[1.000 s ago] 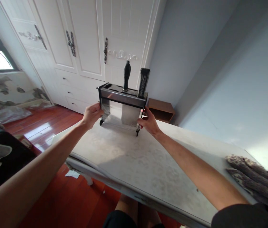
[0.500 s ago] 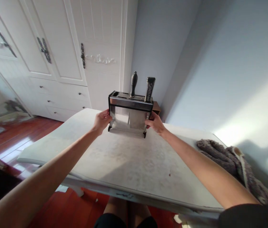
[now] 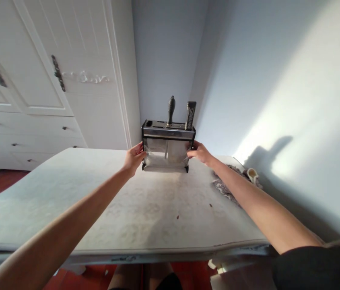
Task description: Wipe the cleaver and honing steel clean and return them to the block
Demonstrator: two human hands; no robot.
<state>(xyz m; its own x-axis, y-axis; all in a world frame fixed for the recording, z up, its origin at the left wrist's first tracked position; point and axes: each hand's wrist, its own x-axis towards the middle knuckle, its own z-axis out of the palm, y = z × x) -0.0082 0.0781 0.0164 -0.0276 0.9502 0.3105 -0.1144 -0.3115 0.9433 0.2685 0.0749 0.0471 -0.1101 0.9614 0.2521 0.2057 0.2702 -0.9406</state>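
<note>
A knife holder (image 3: 165,155) with see-through sides, a metal top band and black end frames stands upright between my hands, over the far part of the table. Two handles rise from its slots: a ridged dark one (image 3: 171,109) and a flat black knife handle (image 3: 190,114). A thin blade or rod shows dimly through the front. My left hand (image 3: 134,158) grips the left end, thumb in front. At the right end, my right hand (image 3: 200,153) holds on the same way. Whether the holder's small black feet touch the table, I cannot tell.
The pale patterned table (image 3: 121,217) spreads beneath my arms. A bunched grey-brown cloth (image 3: 228,191) lies at its right side, partly behind my right forearm. A white wardrobe (image 3: 97,108) stands at the back left; a blue-grey wall (image 3: 248,80) closes the right.
My view has turned right. Both hands have carried the knife holder rightward over the table, closer to the cloth and the wall corner. The grip looks the same.
</note>
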